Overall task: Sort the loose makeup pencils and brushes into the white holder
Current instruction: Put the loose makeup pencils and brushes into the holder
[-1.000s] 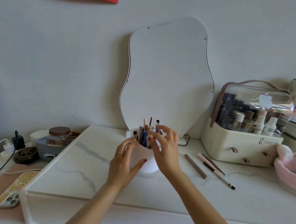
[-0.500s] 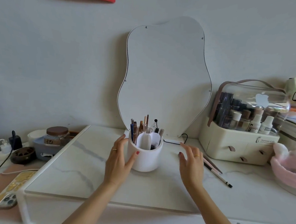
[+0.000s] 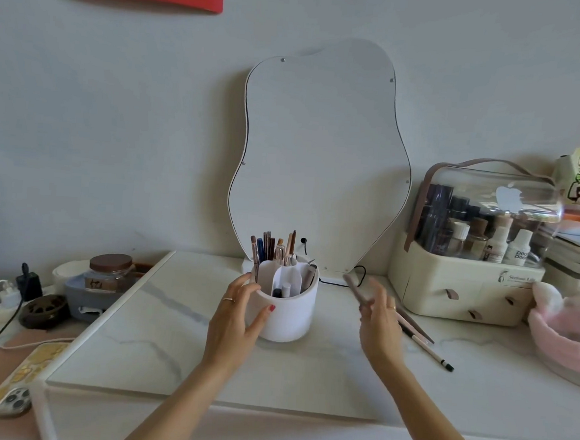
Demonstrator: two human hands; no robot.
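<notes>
The white holder point(image 3: 287, 317) stands on the marble tabletop in front of the mirror, its divided compartments holding several pencils and brushes point(image 3: 272, 249). My left hand point(image 3: 237, 314) grips the holder's left side, thumb across its front. My right hand point(image 3: 379, 324), to the right of the holder, pinches a taupe makeup pencil point(image 3: 354, 288) lifted off the table, its tip pointing up and left. Three loose pencils point(image 3: 420, 342) lie on the table just right of that hand, partly hidden by it.
A wavy mirror point(image 3: 320, 160) leans on the wall behind the holder. A cream cosmetics case point(image 3: 466, 287) stands at right, a pink fluffy headband point(image 3: 569, 328) beyond it. At left sit a jar point(image 3: 110, 270), chargers with cables, and a phone point(image 3: 19, 383).
My right hand left the holder's top, reached right to the loose pencils, and now has one taupe pencil raised off the table. My left hand stayed on the holder.
</notes>
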